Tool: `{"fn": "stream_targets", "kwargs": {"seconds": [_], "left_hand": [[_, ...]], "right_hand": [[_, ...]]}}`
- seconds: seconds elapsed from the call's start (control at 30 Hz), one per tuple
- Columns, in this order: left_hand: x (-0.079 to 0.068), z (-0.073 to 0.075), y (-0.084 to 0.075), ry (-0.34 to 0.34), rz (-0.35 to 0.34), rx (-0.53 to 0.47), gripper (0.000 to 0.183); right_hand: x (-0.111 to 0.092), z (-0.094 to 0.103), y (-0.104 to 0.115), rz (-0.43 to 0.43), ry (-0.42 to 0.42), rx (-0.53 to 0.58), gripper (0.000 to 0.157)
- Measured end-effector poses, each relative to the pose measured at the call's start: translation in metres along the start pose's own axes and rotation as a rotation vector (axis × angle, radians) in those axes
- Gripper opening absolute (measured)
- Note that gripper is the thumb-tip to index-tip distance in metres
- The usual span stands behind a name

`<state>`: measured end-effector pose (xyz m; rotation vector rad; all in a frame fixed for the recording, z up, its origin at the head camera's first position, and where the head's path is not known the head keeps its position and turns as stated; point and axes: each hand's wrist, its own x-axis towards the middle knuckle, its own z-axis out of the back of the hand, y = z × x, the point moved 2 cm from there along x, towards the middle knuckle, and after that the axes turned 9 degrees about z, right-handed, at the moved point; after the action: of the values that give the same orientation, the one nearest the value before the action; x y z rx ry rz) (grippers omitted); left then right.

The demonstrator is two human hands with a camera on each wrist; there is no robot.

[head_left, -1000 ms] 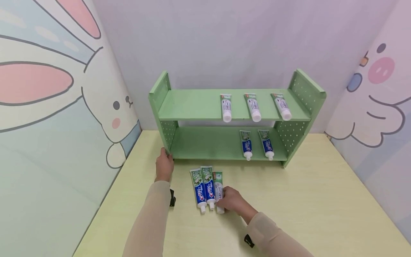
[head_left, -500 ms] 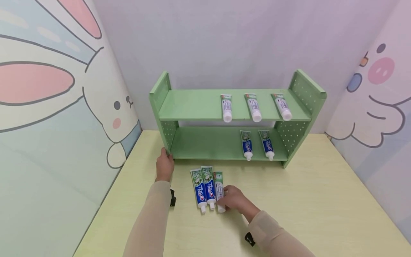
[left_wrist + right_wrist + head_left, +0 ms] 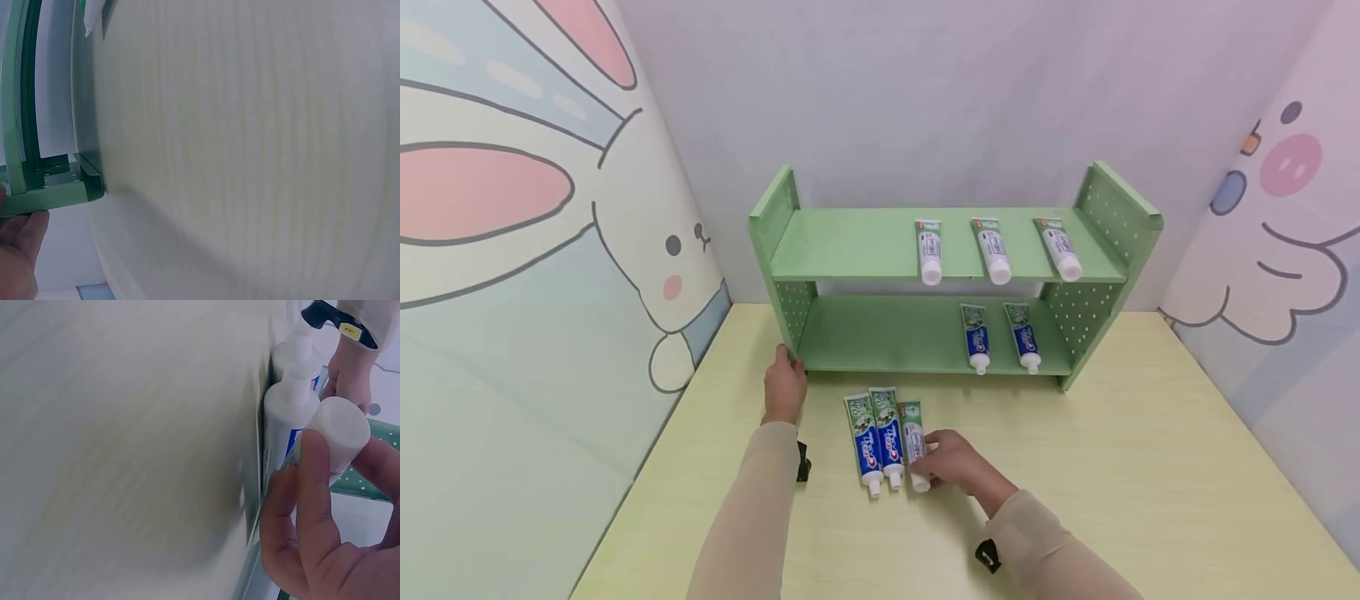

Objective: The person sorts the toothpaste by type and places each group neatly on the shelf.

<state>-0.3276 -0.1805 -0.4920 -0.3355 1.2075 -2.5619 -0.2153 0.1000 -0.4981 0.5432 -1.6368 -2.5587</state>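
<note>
Near its white cap, a green and white toothpaste tube is held between the thumb and fingers of my right hand. The right wrist view shows the white cap raised off the table, with fingers on both sides. Just left of it, two blue and green toothpaste tubes lie side by side. My left hand grips the lower front corner of the green shelf rack at its left side panel. In the left wrist view, fingers press against that panel; the thumb is mostly cut off.
Several tubes rest on the rack: white-capped ones on the top tier, blue and green ones on the lower tier, all towards the right. A pale wooden table carries everything, with patterned walls around it.
My right hand has moved slightly right and away from me, and the capped end of its tube has shifted with it, lifting a little. My left hand stays on the rack.
</note>
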Motion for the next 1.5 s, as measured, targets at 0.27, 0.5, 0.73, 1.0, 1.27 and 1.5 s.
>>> {"fn": "stream_targets", "kwargs": {"seconds": [0.27,0.5,0.73,1.0,1.27,1.5], "left_hand": [[-0.001,0.002,-0.002,-0.007,-0.007,-0.009,0.021],[-0.001,0.002,-0.003,-0.006,-0.008,0.0,0.021],[-0.002,0.003,-0.004,-0.006,-0.011,-0.002,0.021],[-0.002,0.002,-0.002,-0.01,-0.026,-0.01,0.02],[-0.002,0.002,-0.003,-0.001,-0.018,-0.012,0.022],[-0.003,0.002,-0.003,-0.002,-0.018,-0.014,0.022]], "right_hand": [[-0.006,0.008,0.009,-0.001,-0.003,0.037,0.065],[-0.007,0.011,0.012,0.004,0.011,0.062,0.066],[-0.008,0.014,0.015,0.008,0.011,0.066,0.067],[-0.013,0.017,0.027,0.03,0.013,0.094,0.065],[-0.017,0.019,0.041,0.064,0.012,0.116,0.065],[-0.021,0.021,0.054,0.088,0.013,0.121,0.064]]}}
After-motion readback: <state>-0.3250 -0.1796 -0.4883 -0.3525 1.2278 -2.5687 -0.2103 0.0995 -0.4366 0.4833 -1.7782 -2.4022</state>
